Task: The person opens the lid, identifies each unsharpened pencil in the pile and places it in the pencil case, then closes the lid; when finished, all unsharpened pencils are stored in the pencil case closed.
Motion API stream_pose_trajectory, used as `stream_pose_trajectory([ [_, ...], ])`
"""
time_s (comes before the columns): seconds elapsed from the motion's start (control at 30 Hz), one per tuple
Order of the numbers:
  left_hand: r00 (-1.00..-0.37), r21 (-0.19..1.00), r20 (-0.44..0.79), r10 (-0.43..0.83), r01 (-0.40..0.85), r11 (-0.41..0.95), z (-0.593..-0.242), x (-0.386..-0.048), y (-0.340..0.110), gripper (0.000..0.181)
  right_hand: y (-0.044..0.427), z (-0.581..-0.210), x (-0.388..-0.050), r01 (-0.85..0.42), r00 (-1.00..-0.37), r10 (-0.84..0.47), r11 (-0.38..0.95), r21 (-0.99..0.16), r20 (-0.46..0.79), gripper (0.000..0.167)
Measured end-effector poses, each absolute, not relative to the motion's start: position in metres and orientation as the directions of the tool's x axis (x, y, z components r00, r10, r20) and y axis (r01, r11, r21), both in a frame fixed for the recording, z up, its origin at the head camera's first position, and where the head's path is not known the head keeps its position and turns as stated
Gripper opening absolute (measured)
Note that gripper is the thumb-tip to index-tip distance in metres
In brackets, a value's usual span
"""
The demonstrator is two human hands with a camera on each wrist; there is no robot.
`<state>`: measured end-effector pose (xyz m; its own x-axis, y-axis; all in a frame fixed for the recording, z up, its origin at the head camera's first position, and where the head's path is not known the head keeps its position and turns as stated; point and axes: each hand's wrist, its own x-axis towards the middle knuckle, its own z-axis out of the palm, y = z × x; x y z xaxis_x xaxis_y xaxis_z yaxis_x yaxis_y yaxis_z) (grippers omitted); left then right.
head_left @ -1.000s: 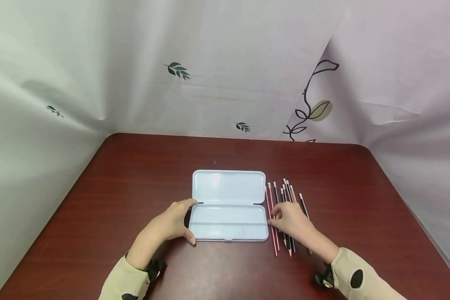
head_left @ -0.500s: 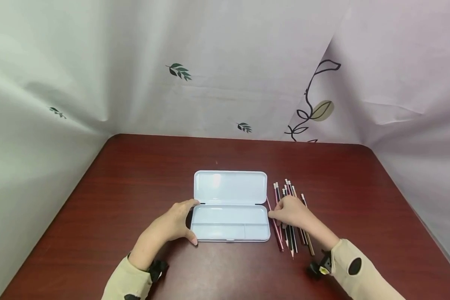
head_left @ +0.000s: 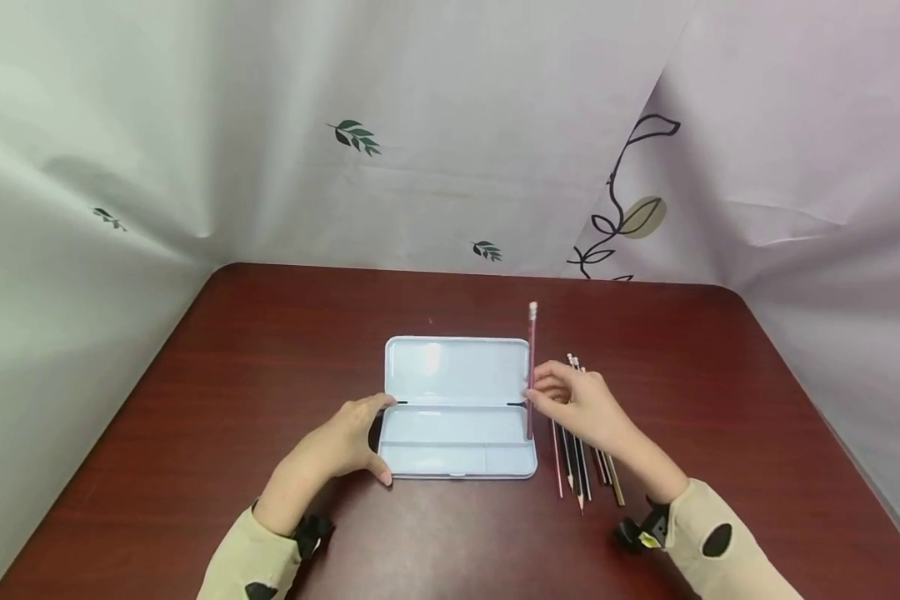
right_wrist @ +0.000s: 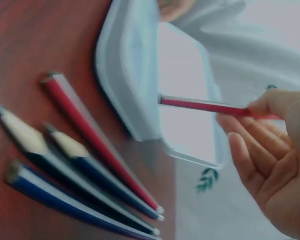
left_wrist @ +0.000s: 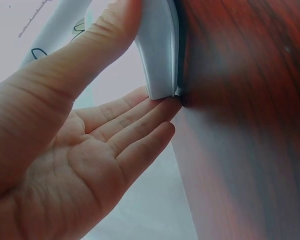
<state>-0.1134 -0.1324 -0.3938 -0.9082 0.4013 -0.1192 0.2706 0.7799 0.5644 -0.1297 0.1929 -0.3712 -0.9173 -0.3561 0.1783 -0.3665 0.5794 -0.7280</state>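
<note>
A pale blue pencil case [head_left: 435, 460] lies open on the table, its lid [head_left: 450, 368] folded back. My left hand [head_left: 345, 442] holds the left end of the case between thumb and fingers, the thumb at the front corner. In the left wrist view the left fingers [left_wrist: 140, 125] are nearly straight against the case's end. With thumb and fingers, my right hand [head_left: 581, 406] pinches a red pencil [head_left: 531, 358] over the case's right end, its eraser pointing away. The right wrist view has the pencil's other end [right_wrist: 190, 103] above the case. Several pencils [head_left: 581, 467] lie right of the case.
The dark red wooden table [head_left: 285, 333] carries the case and pencils. A pale curtain [head_left: 435, 200] with leaf prints hangs behind and beside it. In the right wrist view, a red pencil [right_wrist: 85, 115] and several dark ones [right_wrist: 75, 190] lie close to the case.
My right hand has taken a red pencil from the pile, lifted it and moved it over the case's right end. The left hand still holds the case's left end.
</note>
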Motion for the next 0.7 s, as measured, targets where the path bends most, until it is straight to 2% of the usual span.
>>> stream_pose_trajectory([
  [0.1, -0.909, 0.566, -0.125, 0.398, 0.264, 0.781, -0.394, -0.114, -0.132, 0.093, 0.187, -0.378, -0.132, -0.464, -0.870, -0.448, 0.606, -0.646, 0.205, 0.013],
  [0.3, -0.909, 0.567, -0.117, 0.400, 0.270, 0.779, -0.394, -0.115, -0.132, 0.093, 0.177, -0.380, -0.136, -0.538, -0.816, -0.557, 0.634, -0.556, 0.154, 0.020],
  [0.53, -0.907, 0.564, -0.119, 0.404, 0.273, 0.779, -0.393, -0.116, -0.132, 0.092, 0.162, -0.387, -0.138, -0.684, -0.707, -0.693, 0.619, -0.385, 0.141, 0.019],
  [0.7, -0.908, 0.565, -0.134, 0.397, 0.259, 0.784, -0.394, -0.115, -0.131, 0.092, 0.155, -0.391, -0.137, -0.705, -0.672, -0.736, 0.605, -0.370, 0.077, 0.015],
])
